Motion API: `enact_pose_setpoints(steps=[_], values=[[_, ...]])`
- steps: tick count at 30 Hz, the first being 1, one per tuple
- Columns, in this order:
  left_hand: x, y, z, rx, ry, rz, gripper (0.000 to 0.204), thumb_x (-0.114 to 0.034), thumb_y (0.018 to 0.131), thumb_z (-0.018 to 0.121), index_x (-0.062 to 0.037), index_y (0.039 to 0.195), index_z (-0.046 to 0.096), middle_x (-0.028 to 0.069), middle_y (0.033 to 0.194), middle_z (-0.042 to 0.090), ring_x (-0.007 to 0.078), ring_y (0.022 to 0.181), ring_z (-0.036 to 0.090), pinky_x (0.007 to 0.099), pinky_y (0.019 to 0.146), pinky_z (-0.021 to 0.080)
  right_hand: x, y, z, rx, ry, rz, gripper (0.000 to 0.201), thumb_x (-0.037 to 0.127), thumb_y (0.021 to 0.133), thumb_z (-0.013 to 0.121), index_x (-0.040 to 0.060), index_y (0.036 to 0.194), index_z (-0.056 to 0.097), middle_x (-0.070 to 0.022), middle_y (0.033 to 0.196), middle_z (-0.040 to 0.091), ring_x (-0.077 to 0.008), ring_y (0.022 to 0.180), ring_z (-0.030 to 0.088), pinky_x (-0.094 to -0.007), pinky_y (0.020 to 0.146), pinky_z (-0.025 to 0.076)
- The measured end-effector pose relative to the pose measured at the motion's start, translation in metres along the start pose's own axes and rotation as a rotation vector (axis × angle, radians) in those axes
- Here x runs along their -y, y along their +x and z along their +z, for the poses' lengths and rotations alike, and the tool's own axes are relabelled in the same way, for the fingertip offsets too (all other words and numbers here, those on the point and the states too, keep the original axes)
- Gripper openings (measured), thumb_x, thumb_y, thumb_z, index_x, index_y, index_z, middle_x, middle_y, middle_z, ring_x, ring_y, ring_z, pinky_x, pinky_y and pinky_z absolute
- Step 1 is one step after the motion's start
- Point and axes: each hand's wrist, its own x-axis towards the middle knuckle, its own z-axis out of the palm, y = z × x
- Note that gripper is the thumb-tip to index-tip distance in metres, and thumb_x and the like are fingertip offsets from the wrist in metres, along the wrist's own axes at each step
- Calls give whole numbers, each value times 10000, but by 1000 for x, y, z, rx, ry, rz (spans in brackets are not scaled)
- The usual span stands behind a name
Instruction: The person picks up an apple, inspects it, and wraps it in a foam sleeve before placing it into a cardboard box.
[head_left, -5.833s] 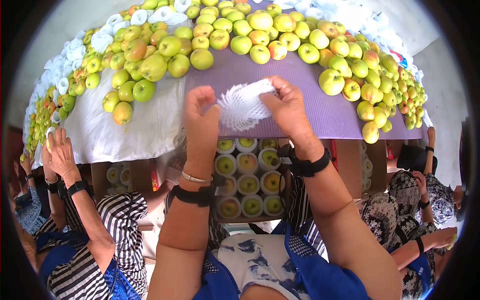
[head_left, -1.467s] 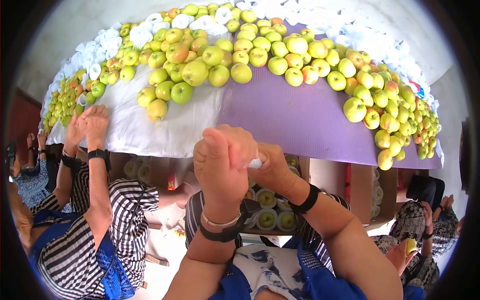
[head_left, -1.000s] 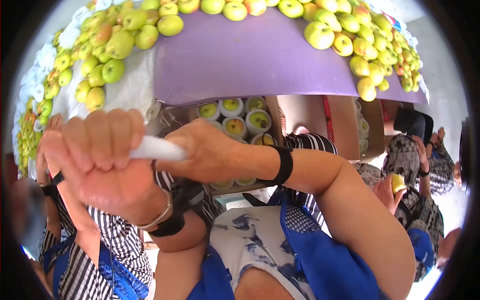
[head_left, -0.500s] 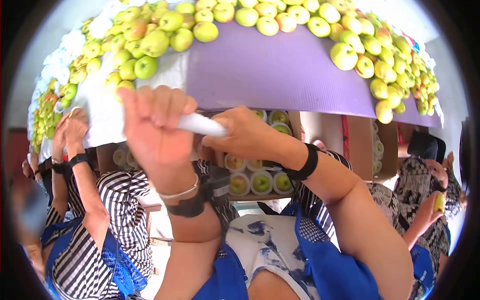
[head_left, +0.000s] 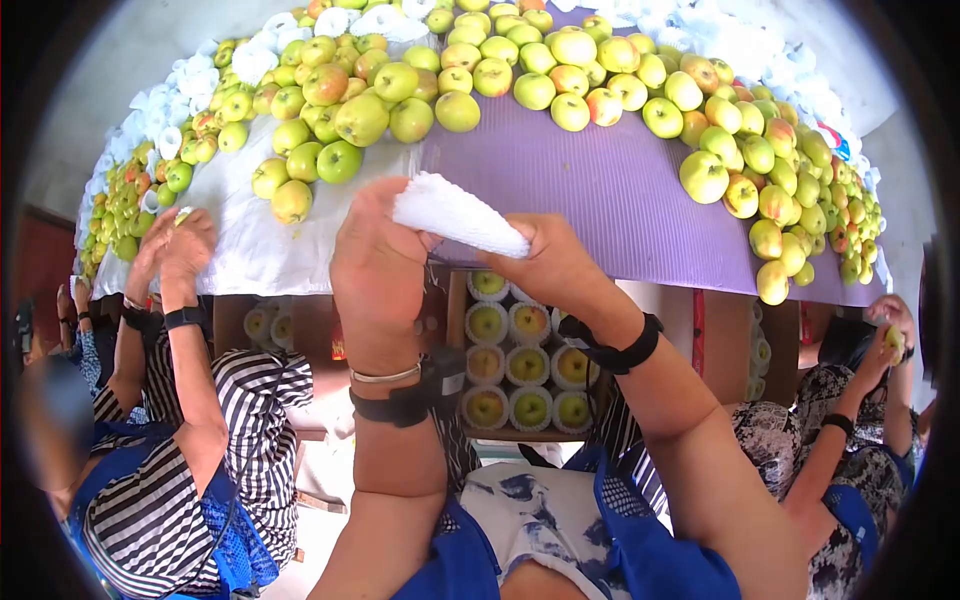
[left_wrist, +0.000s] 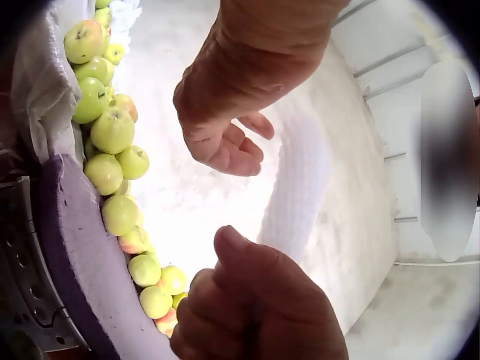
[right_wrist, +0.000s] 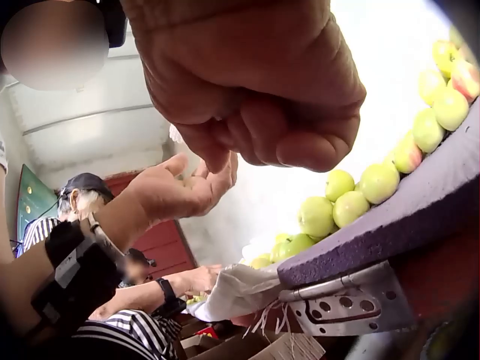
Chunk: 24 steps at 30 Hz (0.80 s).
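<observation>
A white foam net sleeve (head_left: 460, 215) is held above the table's front edge, slanting down from left to right. My right hand (head_left: 565, 270) pinches its right end between thumb and fingers. Beside its other end, my left hand (head_left: 378, 265) has loosely bent fingers; whether they touch the foam is unclear. The left wrist view shows the sleeve (left_wrist: 296, 187) rising from my right hand (left_wrist: 255, 304), near the fingertips of my left hand (left_wrist: 232, 112). In the right wrist view, my left hand (right_wrist: 176, 191) is palm up below my curled right hand (right_wrist: 255, 90).
Loose apples (head_left: 390, 105) and foam sleeves (head_left: 700, 35) lie along the back of the purple (head_left: 570, 195) and white-covered table. Below its edge is a carton (head_left: 455, 330) of sleeved apples (head_left: 528, 365). People sit on both sides; one hand (head_left: 890, 330) at right holds an apple.
My hands have moved to the right, and the left has loosened from its grip around the sleeve. The foam now shows wider, and more of the carton below is visible.
</observation>
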Motion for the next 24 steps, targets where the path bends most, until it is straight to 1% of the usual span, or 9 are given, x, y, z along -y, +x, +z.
enact_pose_setpoints(steps=[3, 5, 8, 9, 12, 15, 18, 21, 24], values=[[-1, -1, 0, 43, 172, -23, 305, -194, 902, 487, 56, 1073, 523, 199, 1101, 544, 297, 1047, 516, 432, 948, 369, -12, 4, -4, -6, -122, -5, 161, 174, 750, 636, 19, 795, 630, -159, 656, 594, -256, 555, 555, -340, 562, 448], [-1, -1, -4, 97, 280, 11, 274, -148, 871, 508, 50, 1060, 523, 182, 1090, 549, 278, 1037, 521, 415, 932, 381, -14, 4, -5, -26, -214, -30, 157, 167, 749, 638, 19, 801, 633, -145, 646, 597, -218, 554, 562, -330, 565, 453], [-1, 0, 2, 146, 352, 73, 262, -97, 832, 534, 47, 1050, 524, 153, 1063, 563, 244, 1010, 534, 380, 900, 402, -14, 3, -6, -10, 4, 48, 157, 161, 747, 641, 14, 803, 634, -127, 624, 590, -172, 546, 549, -316, 560, 452], [0, 0, 4, 157, 361, 97, 263, -83, 820, 541, 47, 1048, 524, 142, 1052, 569, 232, 998, 539, 366, 888, 410, -14, 3, -6, -4, -7, 53, 163, 165, 748, 643, 10, 796, 632, -125, 614, 582, -169, 538, 541, -315, 554, 449], [-3, -2, 8, 3, 493, 36, 182, -35, 797, 524, 23, 961, 578, 55, 911, 591, 120, 860, 539, 258, 809, 415, -14, 5, -8, 16, -39, 38, 182, 177, 748, 650, -1, 781, 626, -122, 588, 564, -162, 519, 519, -312, 539, 441], [-7, -2, 8, -34, 383, -14, 164, -62, 806, 567, 8, 952, 588, 34, 886, 593, 98, 817, 530, 237, 768, 413, -20, 6, -8, 38, -60, -6, 197, 186, 747, 656, -6, 777, 626, -125, 577, 556, -156, 511, 504, -312, 532, 436], [-8, -4, 11, -33, 493, -56, 179, -114, 822, 603, 0, 960, 589, 24, 859, 595, 92, 789, 531, 226, 735, 416, -24, 7, -8, 46, -85, 1, 205, 193, 745, 659, -7, 776, 627, -133, 573, 548, -146, 510, 492, -313, 525, 432], [-10, -5, 7, 23, 622, -81, 271, -174, 850, 600, 10, 1043, 555, 44, 938, 603, 122, 860, 561, 263, 794, 435, -24, 7, -8, 54, -95, 13, 213, 195, 747, 658, -14, 780, 624, -136, 570, 544, -125, 518, 482, -310, 525, 430], [-10, -5, 5, 34, 642, -100, 256, -163, 854, 585, 7, 1042, 559, 47, 940, 605, 122, 869, 562, 264, 794, 437, -24, 7, -7, 64, -41, 38, 213, 181, 750, 653, -26, 792, 623, -111, 576, 555, -104, 539, 480, -300, 532, 432]])
